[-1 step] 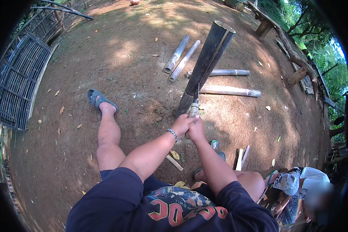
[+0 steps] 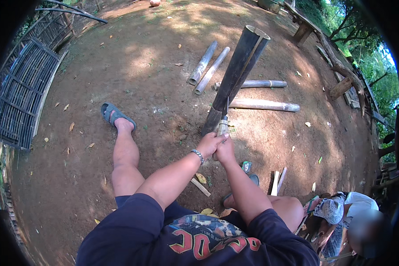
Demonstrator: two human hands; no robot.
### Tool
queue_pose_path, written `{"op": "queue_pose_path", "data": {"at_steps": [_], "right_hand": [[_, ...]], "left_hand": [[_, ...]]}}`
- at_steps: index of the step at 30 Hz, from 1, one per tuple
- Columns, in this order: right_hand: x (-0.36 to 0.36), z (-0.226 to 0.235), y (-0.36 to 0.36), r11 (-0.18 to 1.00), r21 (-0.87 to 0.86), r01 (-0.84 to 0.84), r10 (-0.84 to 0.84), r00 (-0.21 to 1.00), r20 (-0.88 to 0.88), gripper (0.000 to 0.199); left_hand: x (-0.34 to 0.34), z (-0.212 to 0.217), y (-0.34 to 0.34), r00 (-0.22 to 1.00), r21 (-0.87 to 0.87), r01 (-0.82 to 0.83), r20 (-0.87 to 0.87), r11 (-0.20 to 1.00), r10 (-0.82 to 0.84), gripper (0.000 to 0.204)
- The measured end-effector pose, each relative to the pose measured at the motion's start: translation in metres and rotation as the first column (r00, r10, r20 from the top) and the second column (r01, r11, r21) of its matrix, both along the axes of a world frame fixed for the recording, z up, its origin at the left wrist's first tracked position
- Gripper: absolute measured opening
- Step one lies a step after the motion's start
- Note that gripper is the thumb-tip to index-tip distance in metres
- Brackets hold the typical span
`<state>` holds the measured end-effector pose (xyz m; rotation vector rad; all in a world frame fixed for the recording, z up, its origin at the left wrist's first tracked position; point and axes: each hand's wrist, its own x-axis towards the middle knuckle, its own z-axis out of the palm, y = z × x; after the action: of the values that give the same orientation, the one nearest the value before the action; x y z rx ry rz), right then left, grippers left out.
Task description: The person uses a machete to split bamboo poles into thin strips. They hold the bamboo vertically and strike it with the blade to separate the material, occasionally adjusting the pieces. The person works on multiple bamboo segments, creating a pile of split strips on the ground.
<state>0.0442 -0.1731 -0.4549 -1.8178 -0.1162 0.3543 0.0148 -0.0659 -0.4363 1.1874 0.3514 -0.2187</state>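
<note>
Bamboo pole (image 2: 239,71) leans up and away, top tilted right.

Upright bamboo pole (image 2: 239,71): dark grey-brown, pale cream at the cut rim. Knife handle (image 2: 221,126): light tan. Bamboo lengths (image 2: 264,105) lying on the ground: grey to beige. Ground (image 2: 142,66): reddish-brown earth, dappled with light patches. Sandal (image 2: 113,113): grey-blue. Shirt (image 2: 133,235): navy, red-and-white print. Wristband (image 2: 198,155): silver. Woven panel (image 2: 24,93): dark grey lattice.

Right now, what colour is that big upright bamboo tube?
Dark brownish-grey, with a pale rim at its open top: bamboo tube, clearest in the head view.
</note>
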Motion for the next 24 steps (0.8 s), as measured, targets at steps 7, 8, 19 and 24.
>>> {"op": "queue_pose_path", "data": {"at_steps": [7,8,19,24], "right_hand": [[0.006,-0.008,-0.018,0.941,0.335,-0.050,0.115,0.977,-0.177,0.031],[0.009,-0.003,-0.018,0.962,0.273,-0.030,0.078,0.983,-0.164,0.030],[0.023,0.024,-0.003,0.929,0.361,0.083,-0.018,0.984,-0.179,0.018],[-0.001,0.023,0.002,0.975,0.212,0.065,-0.054,0.997,-0.055,0.016]], "left_hand": [[-0.012,-0.011,-0.007,0.999,0.279,-0.009,0.047,0.960,-0.004,0.062],[-0.013,-0.011,-0.009,0.997,0.233,-0.001,0.074,0.973,-0.017,0.067],[-0.032,-0.031,-0.014,0.974,0.475,0.150,0.079,0.867,-0.211,0.114],[-0.043,-0.030,-0.028,0.986,0.541,-0.003,0.141,0.841,-0.087,0.098]]}}
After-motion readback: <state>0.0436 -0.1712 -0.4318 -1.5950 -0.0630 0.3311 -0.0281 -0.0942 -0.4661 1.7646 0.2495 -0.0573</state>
